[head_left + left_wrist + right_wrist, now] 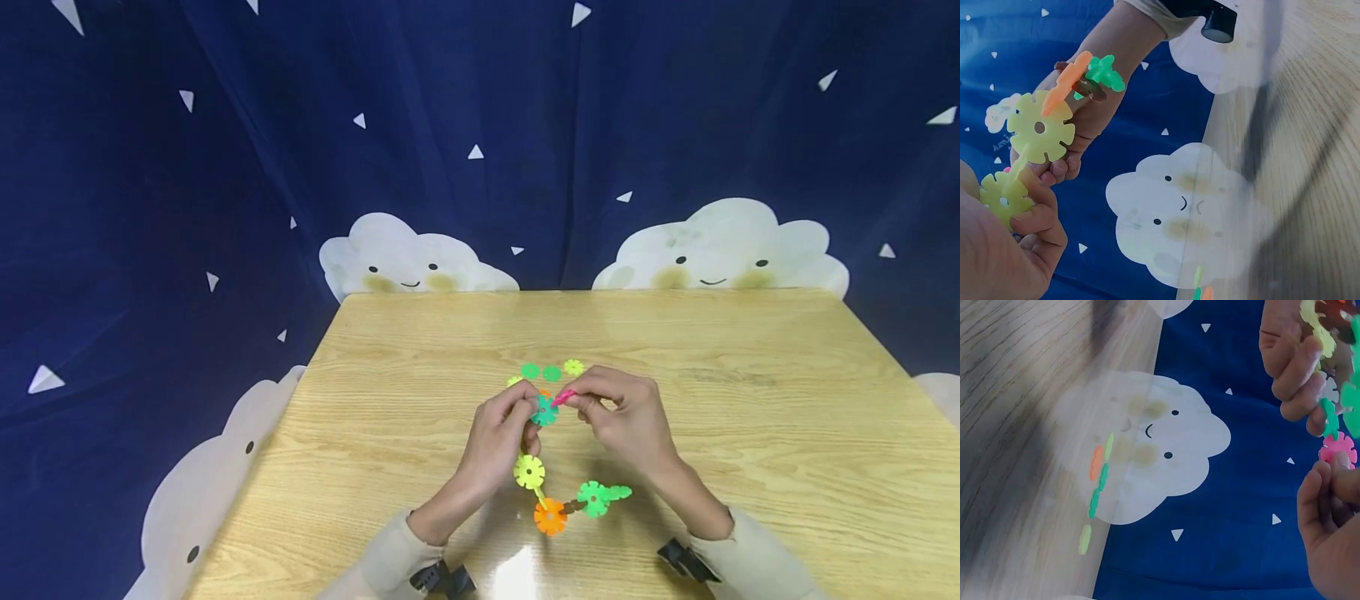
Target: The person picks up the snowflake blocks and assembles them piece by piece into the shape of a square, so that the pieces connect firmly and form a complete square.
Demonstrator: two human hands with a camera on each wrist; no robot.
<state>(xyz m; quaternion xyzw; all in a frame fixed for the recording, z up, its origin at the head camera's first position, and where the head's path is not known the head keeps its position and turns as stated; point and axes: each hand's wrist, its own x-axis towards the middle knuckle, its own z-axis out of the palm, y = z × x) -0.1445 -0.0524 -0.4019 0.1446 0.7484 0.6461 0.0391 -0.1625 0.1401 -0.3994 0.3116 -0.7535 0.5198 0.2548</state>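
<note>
Before me, my left hand [495,433] grips a chain of slotted plastic snowflake discs near its upper end, close to a teal disc [545,411]. From the left hand the chain hangs down through a yellow disc [528,472], an orange disc [551,518], a brown disc [573,507] and green discs [593,498]. Between thumb and fingers, my right hand [633,417] pinches a pink disc [564,397] right at the teal disc's edge. The right wrist view shows the pink disc [1339,449] meeting the teal disc [1330,419]. Fingers hide part of the chain's upper end.
Behind the hands, loose discs lie on the wooden table [750,400]: two green ones [541,372], yellow ones [573,367] and an orange one [545,392] partly covered by the hands. A dark blue curtain [465,83] with clouds hangs beyond the table's far edge.
</note>
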